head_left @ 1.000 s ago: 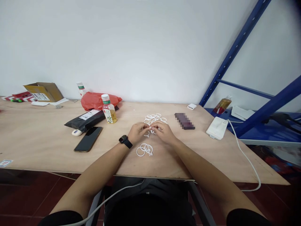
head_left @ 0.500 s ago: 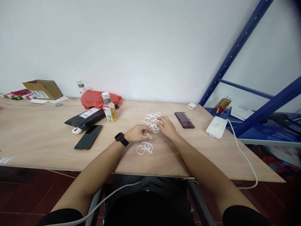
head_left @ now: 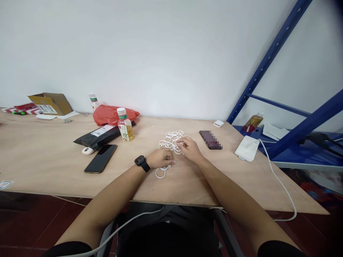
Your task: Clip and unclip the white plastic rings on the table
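Observation:
A loose heap of thin white plastic rings, some with a small eyelet, lies on the wooden table. Nearer to me is a smaller group of the same rings, partly covered by my left hand. That hand, with a black watch on its wrist, has its fingers curled together; a bit of white ring shows by the fingertips. At the right edge of the heap, my right hand has thumb and forefinger pinched at a white ring, its fingertips partly hiding it.
Left of the hands lie a dark phone, a white earbud case, a black parcel bag, a drink bottle and a red plastic bag. On the right are another phone and a white power bank with a cable.
My left hand has moved from the heap's near edge toward me, over the smaller group of rings. My right hand stays at the heap, its fingers drawn closer together. The view has shifted slightly.

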A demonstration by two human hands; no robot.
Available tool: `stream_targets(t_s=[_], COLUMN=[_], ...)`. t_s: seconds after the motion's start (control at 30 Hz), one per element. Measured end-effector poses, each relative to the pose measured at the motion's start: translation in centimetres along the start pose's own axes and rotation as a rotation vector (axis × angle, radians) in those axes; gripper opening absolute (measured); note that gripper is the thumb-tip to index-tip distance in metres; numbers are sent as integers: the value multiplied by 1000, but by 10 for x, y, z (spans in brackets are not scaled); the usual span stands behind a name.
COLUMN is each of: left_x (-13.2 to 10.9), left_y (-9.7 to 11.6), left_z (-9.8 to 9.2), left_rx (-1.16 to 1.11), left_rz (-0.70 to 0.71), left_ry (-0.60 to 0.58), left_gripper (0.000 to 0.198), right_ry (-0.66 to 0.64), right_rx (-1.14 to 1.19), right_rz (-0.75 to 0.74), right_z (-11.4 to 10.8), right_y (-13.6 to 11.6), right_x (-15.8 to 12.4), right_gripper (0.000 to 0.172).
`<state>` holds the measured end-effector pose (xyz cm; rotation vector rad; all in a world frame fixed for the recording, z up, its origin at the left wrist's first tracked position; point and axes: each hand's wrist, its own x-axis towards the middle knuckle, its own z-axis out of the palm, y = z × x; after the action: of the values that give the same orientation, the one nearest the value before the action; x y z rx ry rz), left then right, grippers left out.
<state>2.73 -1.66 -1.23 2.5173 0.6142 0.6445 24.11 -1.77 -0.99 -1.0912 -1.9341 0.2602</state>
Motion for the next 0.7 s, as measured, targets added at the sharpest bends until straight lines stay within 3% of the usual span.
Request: stream_targets(t_s=[0.07,0.23,0.3,0.57,0.7], left_x=[2,8,9,7,6], left_y=[-1,-1,0,5,5], left_z=[-1,-2,-1,1,-2], left_rx=[-2,-153,-214,-252,-144], left_rz=[1,-113,-157,-136,-159], left_ry=[78,478,561,567,572], left_gripper=[23,25,26,22,20], right_ry=[-2,35,25,32,7], right_rx=[29,44,50,128,217], right_rz=[-30,-46,-47,-91,-23], right_z=[0,0,2,8,9], right_y=[-4,-17,-21,-23,-20], right_x=[-1,-4,-5,-5,-6], right_gripper=[13,14,15,16,16])
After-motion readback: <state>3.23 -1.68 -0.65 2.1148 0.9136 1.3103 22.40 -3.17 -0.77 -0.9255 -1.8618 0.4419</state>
